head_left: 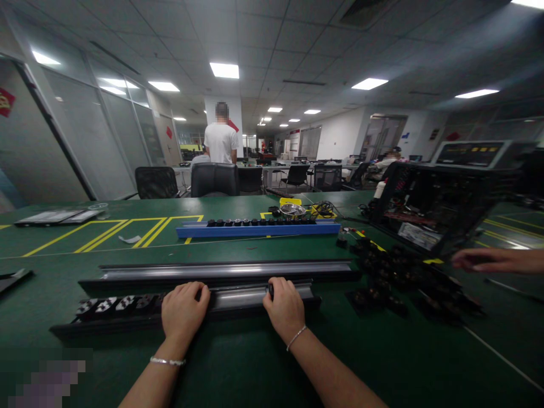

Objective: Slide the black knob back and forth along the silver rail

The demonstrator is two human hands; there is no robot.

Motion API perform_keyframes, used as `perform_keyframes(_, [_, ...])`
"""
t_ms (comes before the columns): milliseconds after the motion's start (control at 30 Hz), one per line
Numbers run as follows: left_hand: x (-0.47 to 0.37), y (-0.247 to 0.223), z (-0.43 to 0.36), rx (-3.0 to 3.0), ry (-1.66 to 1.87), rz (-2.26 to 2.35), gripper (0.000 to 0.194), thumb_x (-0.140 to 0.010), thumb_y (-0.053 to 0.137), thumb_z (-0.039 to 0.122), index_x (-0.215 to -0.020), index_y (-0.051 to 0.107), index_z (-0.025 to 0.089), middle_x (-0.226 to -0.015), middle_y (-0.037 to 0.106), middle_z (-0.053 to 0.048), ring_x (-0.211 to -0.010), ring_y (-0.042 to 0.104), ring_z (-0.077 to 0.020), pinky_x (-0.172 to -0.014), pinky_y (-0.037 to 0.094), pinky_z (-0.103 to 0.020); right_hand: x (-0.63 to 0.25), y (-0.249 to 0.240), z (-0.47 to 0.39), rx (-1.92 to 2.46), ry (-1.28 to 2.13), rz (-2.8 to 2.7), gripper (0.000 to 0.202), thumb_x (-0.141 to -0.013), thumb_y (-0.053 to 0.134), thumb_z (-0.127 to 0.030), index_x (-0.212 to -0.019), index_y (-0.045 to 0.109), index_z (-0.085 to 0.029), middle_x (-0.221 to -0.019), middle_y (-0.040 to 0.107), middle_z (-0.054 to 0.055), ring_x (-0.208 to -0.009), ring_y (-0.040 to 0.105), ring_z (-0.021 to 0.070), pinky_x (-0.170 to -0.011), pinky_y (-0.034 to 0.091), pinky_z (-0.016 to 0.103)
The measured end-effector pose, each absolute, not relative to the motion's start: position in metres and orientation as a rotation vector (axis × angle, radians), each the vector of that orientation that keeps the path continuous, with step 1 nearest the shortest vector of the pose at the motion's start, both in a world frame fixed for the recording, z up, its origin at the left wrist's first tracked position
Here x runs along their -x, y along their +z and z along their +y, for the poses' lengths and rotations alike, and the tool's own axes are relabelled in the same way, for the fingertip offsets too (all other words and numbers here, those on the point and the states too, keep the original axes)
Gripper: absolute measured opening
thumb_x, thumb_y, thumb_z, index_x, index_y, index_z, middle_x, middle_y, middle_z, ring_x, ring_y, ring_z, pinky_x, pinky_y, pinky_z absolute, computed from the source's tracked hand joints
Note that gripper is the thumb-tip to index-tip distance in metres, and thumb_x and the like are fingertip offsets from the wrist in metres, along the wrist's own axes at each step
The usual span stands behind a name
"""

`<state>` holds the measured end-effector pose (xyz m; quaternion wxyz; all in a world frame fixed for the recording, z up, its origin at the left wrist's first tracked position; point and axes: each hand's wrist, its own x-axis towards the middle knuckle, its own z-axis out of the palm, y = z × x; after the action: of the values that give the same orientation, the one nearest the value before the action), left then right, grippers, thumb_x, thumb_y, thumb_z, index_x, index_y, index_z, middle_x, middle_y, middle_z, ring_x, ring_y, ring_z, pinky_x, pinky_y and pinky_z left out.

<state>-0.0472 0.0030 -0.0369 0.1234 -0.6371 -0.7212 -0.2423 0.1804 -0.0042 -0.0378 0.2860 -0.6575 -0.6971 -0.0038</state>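
Note:
On the green tabletop, a long black-edged metal channel (242, 300) lies in front of me, with a silvery inside. At its left end, several small black parts with shiny metal tops (125, 305) sit in a row. My left hand (186, 306) curls over the channel at the right end of that row; its fingertips are hidden behind it. Between the fingers of my right hand (287, 306) is a small black part (270, 290), held over the bare stretch of the same channel. Just behind lies a second, similar channel (221, 272).
A blue rail (259, 230) carrying black parts lies farther back. To the right are a heap of loose black parts (386, 269), an opened computer case (425, 209) and another person's hand (480, 260). A metal bowl (293, 210) and cables (323, 209) stand behind the rail.

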Motion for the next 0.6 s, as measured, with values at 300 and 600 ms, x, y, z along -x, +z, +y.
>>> perform_keyframes(300, [0.048,-0.040,0.004,1.847,-0.728,-2.067,0.026,-0.081,0.043,0.036,-0.074,0.065,0.023,-0.080,0.068,-0.003,-0.086,0.060,-0.0220,-0.077,0.037,-0.035,-0.186,-0.039,-0.005,1.778,-0.025,-1.871,0.020,-0.077,0.049,-0.018,-0.093,0.060,-0.020,-0.090,0.062,0.004,-0.086,0.051,0.0175,-0.074,0.035,0.027])
perform_keyframes(600, [0.048,-0.039,0.004,1.849,-0.704,-2.082,0.027,-0.081,0.041,0.035,-0.076,0.064,0.023,-0.082,0.068,-0.002,-0.087,0.059,-0.0220,-0.078,0.037,-0.035,-0.196,-0.037,-0.004,1.778,0.010,-1.845,0.021,-0.077,0.048,-0.018,-0.094,0.061,-0.019,-0.093,0.062,0.004,-0.088,0.051,0.0180,-0.077,0.036,0.027])
